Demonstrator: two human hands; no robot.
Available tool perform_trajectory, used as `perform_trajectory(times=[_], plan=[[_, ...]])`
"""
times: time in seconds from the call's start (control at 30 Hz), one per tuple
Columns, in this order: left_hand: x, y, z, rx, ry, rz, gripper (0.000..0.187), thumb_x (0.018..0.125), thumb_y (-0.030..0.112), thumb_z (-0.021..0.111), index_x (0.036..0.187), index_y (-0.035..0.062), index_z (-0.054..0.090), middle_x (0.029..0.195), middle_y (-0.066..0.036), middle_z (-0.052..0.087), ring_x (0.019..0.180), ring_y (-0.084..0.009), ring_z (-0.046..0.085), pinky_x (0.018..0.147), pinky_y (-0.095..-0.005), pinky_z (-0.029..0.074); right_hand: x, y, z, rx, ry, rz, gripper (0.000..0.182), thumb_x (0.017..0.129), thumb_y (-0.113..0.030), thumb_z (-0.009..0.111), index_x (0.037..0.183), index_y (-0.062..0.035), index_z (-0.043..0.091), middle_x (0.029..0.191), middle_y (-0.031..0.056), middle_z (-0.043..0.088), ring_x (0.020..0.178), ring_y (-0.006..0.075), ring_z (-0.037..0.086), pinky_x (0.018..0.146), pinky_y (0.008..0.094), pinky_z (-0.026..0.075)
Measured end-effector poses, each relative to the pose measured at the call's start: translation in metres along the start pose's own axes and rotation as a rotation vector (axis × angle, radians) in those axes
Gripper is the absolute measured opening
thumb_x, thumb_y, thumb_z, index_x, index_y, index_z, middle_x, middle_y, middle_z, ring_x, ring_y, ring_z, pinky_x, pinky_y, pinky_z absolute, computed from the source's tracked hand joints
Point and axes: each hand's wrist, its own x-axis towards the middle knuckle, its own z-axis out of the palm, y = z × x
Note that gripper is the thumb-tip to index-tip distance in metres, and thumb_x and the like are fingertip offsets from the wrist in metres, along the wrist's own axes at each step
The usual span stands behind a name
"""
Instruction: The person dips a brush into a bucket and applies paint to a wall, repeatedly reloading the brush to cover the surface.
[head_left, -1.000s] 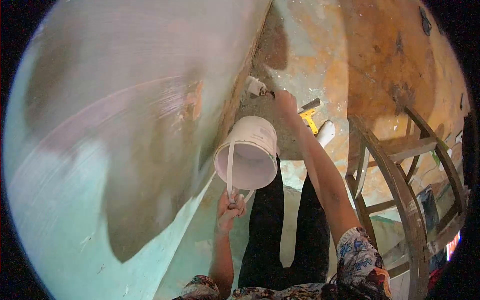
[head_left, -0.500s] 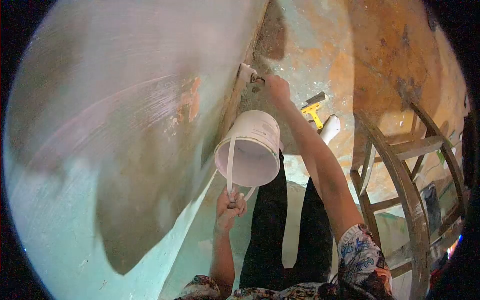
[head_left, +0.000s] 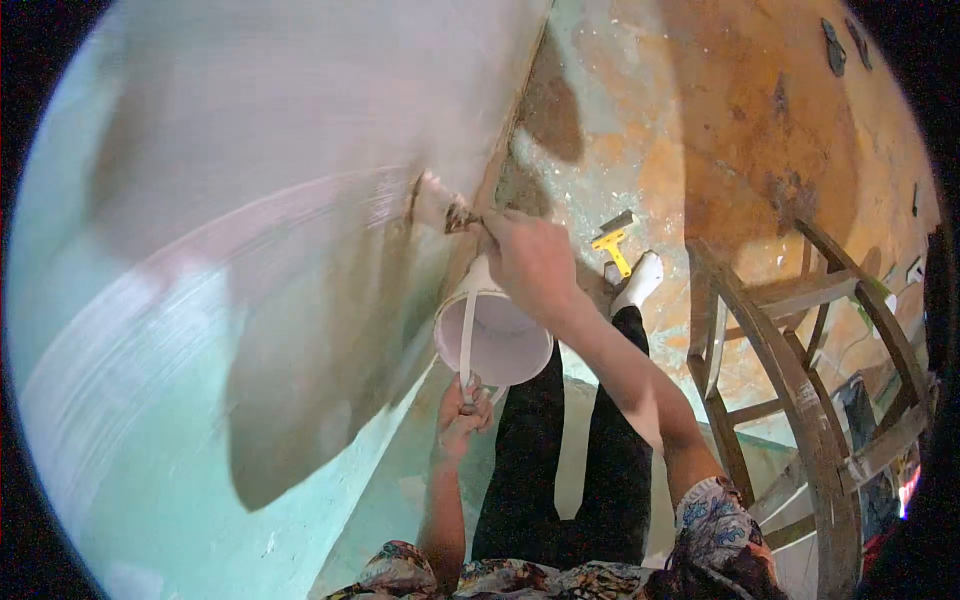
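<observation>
Right hand (head_left: 528,262) clenched on brush (head_left: 440,208) against wall (head_left: 250,300), left hand (head_left: 460,415) fisted on bucket (head_left: 495,345) handle, ladder (head_left: 800,370) alongside.

Left hand (head_left: 462,417): low, close to body, fingers curled into tight fist, knuckles up, wrist straight. Left forearm bare, running down toward patterned short sleeve at bottom edge.

Right hand (head_left: 530,262): raised higher and farther out than left, arm stretched forward and up, nearly straight at elbow. Fingers closed in firm grip, back of hand facing me, thumb side turned leftward. Right forearm bare, crossing diagonally from patterned sleeve at lower right up to wrist. Hands well apart, right above left.
</observation>
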Motion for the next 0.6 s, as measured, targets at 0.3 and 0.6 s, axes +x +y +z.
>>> perform_trajectory(times=[0.3,0.6], plan=[[-0.002,0.008,-0.003,0.012,-0.048,-0.034,0.039,0.066,0.012,0.055,0.102,0.01,0.039,0.067,0.002,0.036,0.053,-0.008,0.037,0.047,-0.0215,0.031,-0.007,-0.108,-0.08,0.064,0.088,-0.237,0.013,0.082,-0.018,0.062,0.081,-0.0051,0.059,0.065,0.0077,0.053,0.053,0.027,0.055,0.044,0.0364,0.041],[-0.012,0.009,-0.002,0.046,-0.159,0.02,0.042,0.068,0.013,0.054,0.107,0.0082,0.039,0.068,0.002,0.036,0.054,-0.0079,0.036,0.047,-0.0217,0.031,-0.028,-0.199,-0.15,0.327,0.206,-0.598,0.021,0.08,-0.023,0.065,0.09,-0.0059,0.059,0.065,0.002,0.047,0.046,0.0123,0.051,0.035,0.0269,0.033]])
